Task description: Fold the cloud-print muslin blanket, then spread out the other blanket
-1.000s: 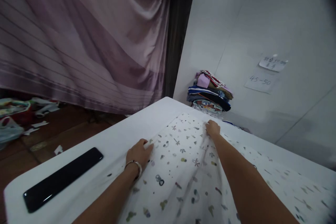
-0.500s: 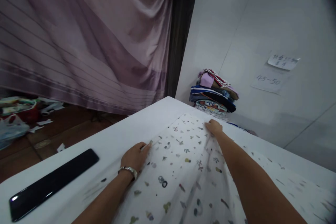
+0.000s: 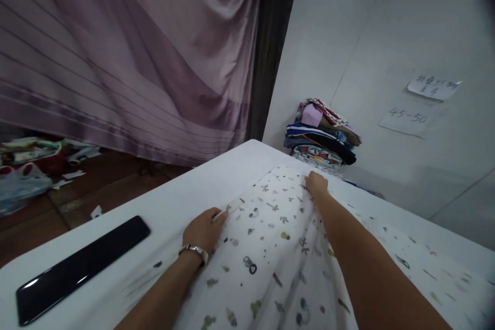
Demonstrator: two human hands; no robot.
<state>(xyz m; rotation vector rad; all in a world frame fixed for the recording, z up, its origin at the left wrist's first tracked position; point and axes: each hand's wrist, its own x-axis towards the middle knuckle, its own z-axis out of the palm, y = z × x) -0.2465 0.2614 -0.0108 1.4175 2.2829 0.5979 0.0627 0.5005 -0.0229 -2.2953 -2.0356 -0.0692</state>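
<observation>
A white cloth with small printed figures [image 3: 270,247] lies spread over the white table [image 3: 193,191]. My left hand [image 3: 203,229], with a bracelet at the wrist, pinches the cloth's left edge, fingers closed. My right hand [image 3: 316,184] reaches further out and grips the cloth's far edge, fingers curled into it. The fabric wrinkles along my right forearm.
A long black glossy bar [image 3: 81,267] lies on the table's left part. A stack of folded clothes [image 3: 320,136] stands in the far corner by the white wall with paper notes [image 3: 410,116]. A mauve curtain [image 3: 135,51] hangs at left; bags and litter [image 3: 27,165] lie on the wooden floor.
Both hands have kept their hold on the cloth's edges. The view has shifted a little; the hands have barely moved on the table.
</observation>
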